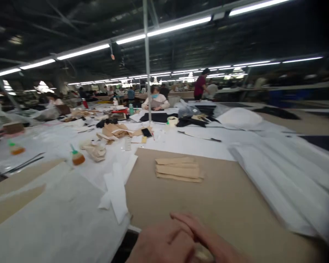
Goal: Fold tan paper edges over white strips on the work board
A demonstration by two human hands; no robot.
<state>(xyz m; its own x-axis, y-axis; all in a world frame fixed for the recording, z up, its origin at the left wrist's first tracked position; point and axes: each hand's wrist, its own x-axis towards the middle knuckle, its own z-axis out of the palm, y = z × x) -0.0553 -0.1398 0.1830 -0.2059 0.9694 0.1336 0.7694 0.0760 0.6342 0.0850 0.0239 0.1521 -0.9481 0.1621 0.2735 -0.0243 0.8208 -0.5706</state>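
At the bottom edge, my left hand (164,243) is closed with its fingers curled. My right hand (208,233) presses against it from the right, fingers bent towards the left hand. A pale beige bit (203,252) shows between the two hands, too blurred and covered to name. Both hands are over the near part of a brown sheet (181,199). Beyond them on this sheet lies a small stack of tan fabric strips (178,170), apart from both hands.
White strips (116,190) lie left of the brown sheet. Long white folded material (274,182) lies right. Glue bottles with green tips (78,157) stand left. A phone (146,132), a tape roll (172,121) and dark cloth lie farther back. A masked co-worker (157,100) sits opposite.
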